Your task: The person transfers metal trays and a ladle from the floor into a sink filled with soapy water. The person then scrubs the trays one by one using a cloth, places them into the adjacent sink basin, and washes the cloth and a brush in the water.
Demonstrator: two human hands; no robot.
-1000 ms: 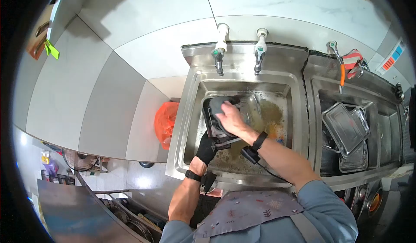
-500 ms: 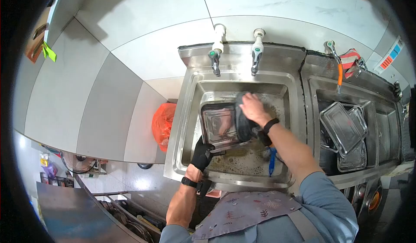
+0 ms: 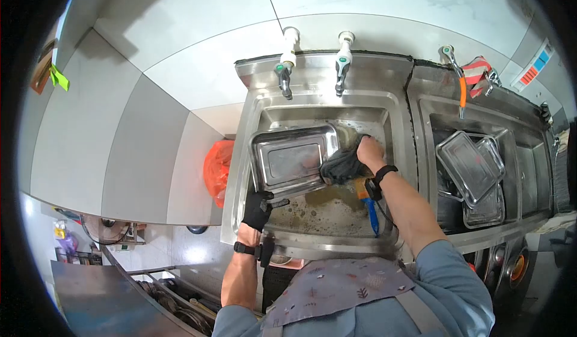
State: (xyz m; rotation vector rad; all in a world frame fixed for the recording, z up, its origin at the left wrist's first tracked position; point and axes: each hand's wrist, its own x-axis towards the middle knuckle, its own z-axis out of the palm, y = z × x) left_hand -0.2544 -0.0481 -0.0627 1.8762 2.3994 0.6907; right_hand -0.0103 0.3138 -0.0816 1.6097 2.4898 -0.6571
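A rectangular metal tray (image 3: 293,161) lies tilted in the left part of the sink basin (image 3: 393,114). My left hand (image 3: 257,211), in a black glove, is at the tray's near left corner. Its thumb sticks out to the right below the rim, and the other fingertips are partly hidden at the edge. My bare right hand (image 3: 371,152) is closed on a dark wet cloth (image 3: 344,167), bunched by the tray's right end. Close to my right wrist, a blue-handled brush (image 3: 369,211) rests in the brownish, foamy water.
Two taps (image 3: 283,78) (image 3: 341,75) overhang the basin's back. In the right-hand sink (image 3: 425,132) are several metal trays (image 3: 470,167), below an orange-ended tap (image 3: 463,96). An orange plastic bag (image 3: 217,171) sits left of the sink.
My right hand and the cloth have moved right, off the tray's middle, uncovering its inside. The tray and my left hand appear farther left; the view has shifted slightly too.
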